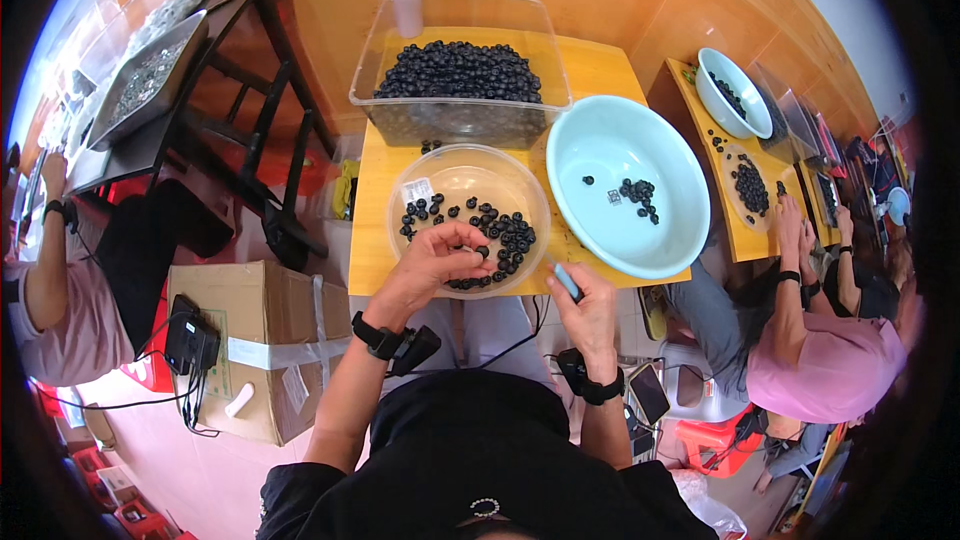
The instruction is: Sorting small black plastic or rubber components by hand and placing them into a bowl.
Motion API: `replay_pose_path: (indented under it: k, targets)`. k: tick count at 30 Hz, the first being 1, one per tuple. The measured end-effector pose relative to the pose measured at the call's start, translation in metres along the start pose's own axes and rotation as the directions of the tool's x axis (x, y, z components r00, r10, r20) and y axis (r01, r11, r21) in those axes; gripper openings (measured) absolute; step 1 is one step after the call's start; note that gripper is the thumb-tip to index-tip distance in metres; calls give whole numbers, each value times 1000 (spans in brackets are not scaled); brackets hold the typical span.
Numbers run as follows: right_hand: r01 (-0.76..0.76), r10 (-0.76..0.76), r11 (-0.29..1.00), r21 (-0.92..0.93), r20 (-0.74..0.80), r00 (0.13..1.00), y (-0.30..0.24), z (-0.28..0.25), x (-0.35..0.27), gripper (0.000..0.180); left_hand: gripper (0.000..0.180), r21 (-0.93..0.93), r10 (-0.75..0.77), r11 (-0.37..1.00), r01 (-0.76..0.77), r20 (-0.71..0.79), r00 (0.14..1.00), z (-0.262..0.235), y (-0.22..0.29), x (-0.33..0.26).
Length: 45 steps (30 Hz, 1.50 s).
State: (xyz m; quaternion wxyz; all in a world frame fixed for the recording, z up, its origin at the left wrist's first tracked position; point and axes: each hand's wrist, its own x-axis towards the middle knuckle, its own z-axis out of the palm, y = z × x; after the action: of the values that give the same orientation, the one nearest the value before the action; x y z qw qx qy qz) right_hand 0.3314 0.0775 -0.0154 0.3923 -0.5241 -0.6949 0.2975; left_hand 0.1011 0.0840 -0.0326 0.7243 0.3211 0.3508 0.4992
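— Where the left hand [437, 258] hovers, what sits under it?
— Small black ring-shaped parts [503, 232], glossy and round, scattered inside a clear round plastic bowl [440, 172] on the yellow wooden table [372, 240]. The fingers curl together over the bowl's near rim, tips pinched on one small black piece [482, 252].
— And the right hand [588, 312]?
— It rests at the table's near edge, just beside the bowl, fingers clamped on a slim light-blue tool [566, 281] that points up and left.
— Anything around?
— A pale blue round basin [640, 140] with a few black parts lies to the right; a clear rectangular tub [400, 50] heaped with them stands behind
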Motion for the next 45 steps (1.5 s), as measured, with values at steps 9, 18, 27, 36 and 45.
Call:
replay_pose_path:
  k: [9, 18, 27, 36, 45]
  targets:
    - [280, -291, 956, 90, 136, 947, -38, 19, 6, 20, 15, -274, 16, 962, 13, 101, 995, 4, 4, -19]
    - [295, -285, 955, -25, 199, 938, -51, 20, 8, 18, 15, -266, 57, 964, -19, 136, 989, 3, 1, -23]
    - [306, -291, 950, -55, 194, 937, -53, 22, 7, 18, 14, -269, 39, 963, -6, 117, 992, 3, 2, -23]
    - [313, -301, 949, -39, 191, 934, -50, 23, 8, 18, 10, -288, 45, 958, -1, 147, 988, 1, 1, -23]
    - [157, -155, 983, -97, 22, 988, -1, 20, 15, 20, 11, -297, 90, 955, 5, 304, 948, 7, 8, -33]
